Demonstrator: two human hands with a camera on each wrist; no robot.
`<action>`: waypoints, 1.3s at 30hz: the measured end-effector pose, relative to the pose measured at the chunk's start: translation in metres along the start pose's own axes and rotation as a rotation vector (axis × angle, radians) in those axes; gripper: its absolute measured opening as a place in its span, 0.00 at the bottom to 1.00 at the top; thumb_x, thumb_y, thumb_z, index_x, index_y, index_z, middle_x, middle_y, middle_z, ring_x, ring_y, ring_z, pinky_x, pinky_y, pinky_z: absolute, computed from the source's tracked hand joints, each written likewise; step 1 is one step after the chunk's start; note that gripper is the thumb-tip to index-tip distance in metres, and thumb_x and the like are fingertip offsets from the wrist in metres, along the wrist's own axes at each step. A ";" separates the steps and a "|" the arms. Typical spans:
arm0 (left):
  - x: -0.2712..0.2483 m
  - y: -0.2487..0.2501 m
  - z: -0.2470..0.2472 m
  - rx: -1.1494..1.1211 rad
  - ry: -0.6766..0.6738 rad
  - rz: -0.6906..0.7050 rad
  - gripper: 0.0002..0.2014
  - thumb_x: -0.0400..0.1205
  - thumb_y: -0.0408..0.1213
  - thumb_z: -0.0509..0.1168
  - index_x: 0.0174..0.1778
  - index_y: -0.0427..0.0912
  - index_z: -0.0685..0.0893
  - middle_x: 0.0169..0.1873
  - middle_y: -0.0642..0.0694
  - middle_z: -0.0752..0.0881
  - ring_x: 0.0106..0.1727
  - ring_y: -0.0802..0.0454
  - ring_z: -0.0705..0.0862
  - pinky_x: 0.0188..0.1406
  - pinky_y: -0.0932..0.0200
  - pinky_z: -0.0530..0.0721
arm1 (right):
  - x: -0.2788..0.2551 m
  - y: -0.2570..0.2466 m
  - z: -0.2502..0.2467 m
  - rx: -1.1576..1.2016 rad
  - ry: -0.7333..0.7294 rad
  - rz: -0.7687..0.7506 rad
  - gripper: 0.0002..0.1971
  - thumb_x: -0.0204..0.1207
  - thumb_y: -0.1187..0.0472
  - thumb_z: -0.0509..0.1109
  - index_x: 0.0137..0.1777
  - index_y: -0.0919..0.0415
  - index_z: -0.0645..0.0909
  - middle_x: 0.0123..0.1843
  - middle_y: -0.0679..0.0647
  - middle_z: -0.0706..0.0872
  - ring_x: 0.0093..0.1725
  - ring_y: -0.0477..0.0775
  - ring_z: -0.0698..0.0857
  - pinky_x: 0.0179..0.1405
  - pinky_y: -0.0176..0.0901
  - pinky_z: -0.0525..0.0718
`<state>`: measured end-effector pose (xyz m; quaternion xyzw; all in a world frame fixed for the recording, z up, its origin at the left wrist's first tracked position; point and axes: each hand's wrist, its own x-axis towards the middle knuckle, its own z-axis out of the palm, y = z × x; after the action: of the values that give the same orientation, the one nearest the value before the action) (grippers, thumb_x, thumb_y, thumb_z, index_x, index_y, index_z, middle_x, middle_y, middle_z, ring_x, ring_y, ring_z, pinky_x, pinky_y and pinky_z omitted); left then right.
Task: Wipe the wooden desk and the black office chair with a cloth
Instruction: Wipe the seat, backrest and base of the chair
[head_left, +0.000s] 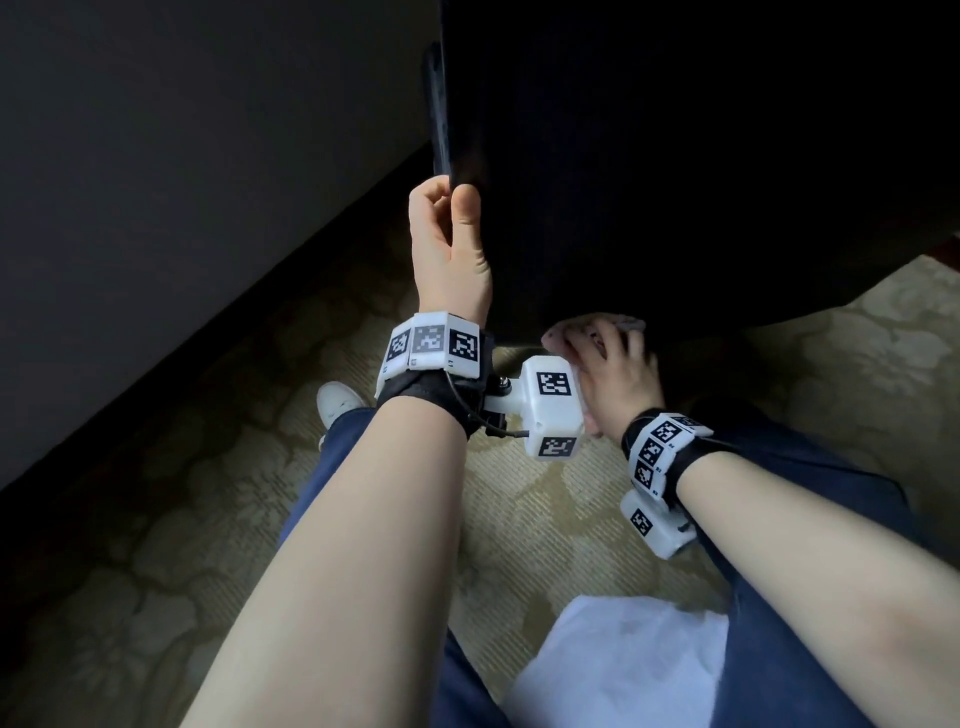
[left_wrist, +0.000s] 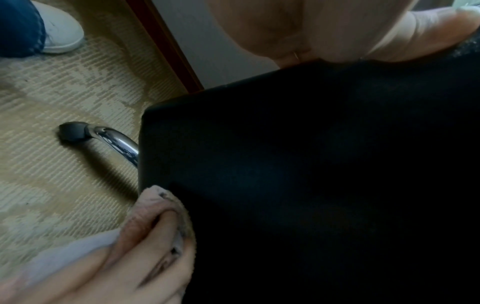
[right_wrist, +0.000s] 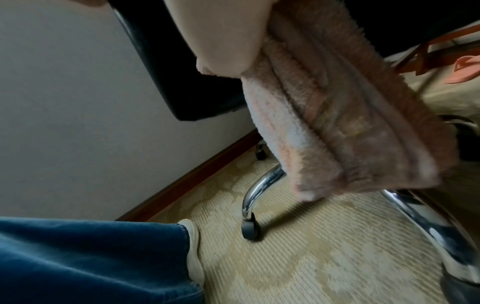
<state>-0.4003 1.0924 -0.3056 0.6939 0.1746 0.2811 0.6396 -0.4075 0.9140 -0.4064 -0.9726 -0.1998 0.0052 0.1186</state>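
Note:
The black office chair (head_left: 675, 156) fills the upper right of the head view, its backrest facing me. My left hand (head_left: 449, 228) pinches the backrest's left edge between thumb and curled fingers; the thumb (left_wrist: 415, 30) lies on the black surface (left_wrist: 311, 164). My right hand (head_left: 618, 369) holds a pinkish fluffy cloth (head_left: 558, 335) against the backrest's lower edge. In the left wrist view its fingers (left_wrist: 142, 257) bunch the cloth (left_wrist: 153, 197) at the lower corner. Folds of the cloth (right_wrist: 337, 123) hang below the palm in the right wrist view. No desk is in view.
Patterned beige carpet (head_left: 182, 519) lies below. A grey wall (head_left: 156, 182) with a dark baseboard (right_wrist: 187, 181) stands close on the left. Chrome chair legs (right_wrist: 257, 185) end in casters (right_wrist: 250, 230). My jeans and white shoe (head_left: 337, 400) are near the chair base.

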 end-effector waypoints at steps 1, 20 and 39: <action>0.000 -0.001 0.001 -0.002 0.010 -0.004 0.25 0.76 0.66 0.52 0.55 0.49 0.73 0.41 0.52 0.77 0.41 0.60 0.76 0.48 0.62 0.79 | -0.001 0.000 0.002 -0.013 -0.026 0.011 0.26 0.72 0.65 0.73 0.71 0.55 0.77 0.71 0.62 0.74 0.65 0.74 0.72 0.52 0.73 0.79; 0.002 -0.001 -0.001 -0.009 0.004 -0.039 0.08 0.84 0.48 0.55 0.52 0.49 0.73 0.43 0.50 0.78 0.45 0.58 0.78 0.54 0.54 0.81 | -0.006 0.008 0.033 -0.154 -0.364 0.106 0.37 0.73 0.66 0.69 0.79 0.47 0.56 0.79 0.51 0.59 0.75 0.66 0.60 0.69 0.59 0.69; -0.065 0.009 0.083 0.137 0.180 -0.408 0.42 0.86 0.51 0.56 0.82 0.42 0.32 0.82 0.41 0.33 0.84 0.49 0.39 0.79 0.52 0.47 | -0.024 0.066 -0.061 0.358 0.616 -0.078 0.20 0.71 0.64 0.60 0.64 0.51 0.72 0.67 0.52 0.66 0.60 0.60 0.67 0.60 0.54 0.73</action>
<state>-0.4011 0.9864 -0.3092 0.6583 0.3861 0.1943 0.6163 -0.4007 0.8317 -0.3630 -0.8840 -0.1874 -0.2579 0.3420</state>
